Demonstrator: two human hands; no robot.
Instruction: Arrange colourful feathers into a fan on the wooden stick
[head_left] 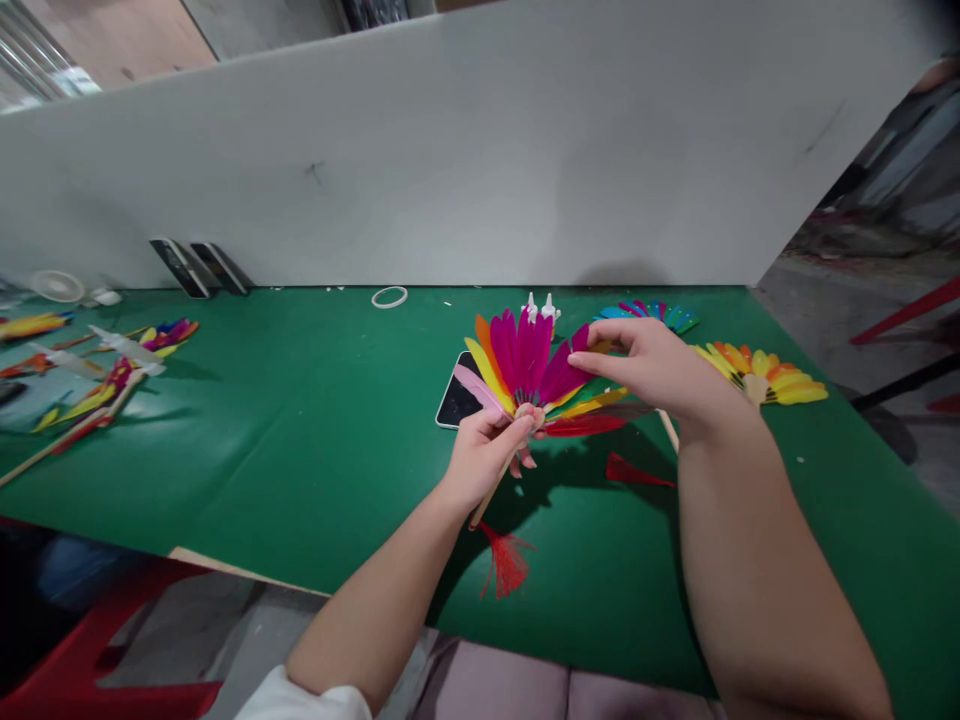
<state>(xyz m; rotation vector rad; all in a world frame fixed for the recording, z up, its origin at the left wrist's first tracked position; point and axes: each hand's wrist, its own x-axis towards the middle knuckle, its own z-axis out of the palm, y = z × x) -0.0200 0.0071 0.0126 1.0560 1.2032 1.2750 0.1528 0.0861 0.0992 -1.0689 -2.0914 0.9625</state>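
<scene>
My left hand (491, 445) is closed round the base of a feather fan (529, 350), where its feathers meet a wooden stick handle. Magenta feathers fill the middle of the fan, with orange, yellow and pink at the left and yellow and red at the right. From the handle's lower end hangs a red tassel (506, 565). With thumb and fingers my right hand (637, 360) pinches the fan's upper right edge at a magenta feather. Behind the fan lies a phone (457, 400), partly covered by it.
A yellow-orange feather fan (787, 378) and a blue-purple one (679, 318) lie at the right. Two white-tipped bottles (550, 312) stand behind my fan. A white ring (389, 297) lies near the white partition (420, 150). More feather pieces (112, 390) lie at the left of the green table (300, 440).
</scene>
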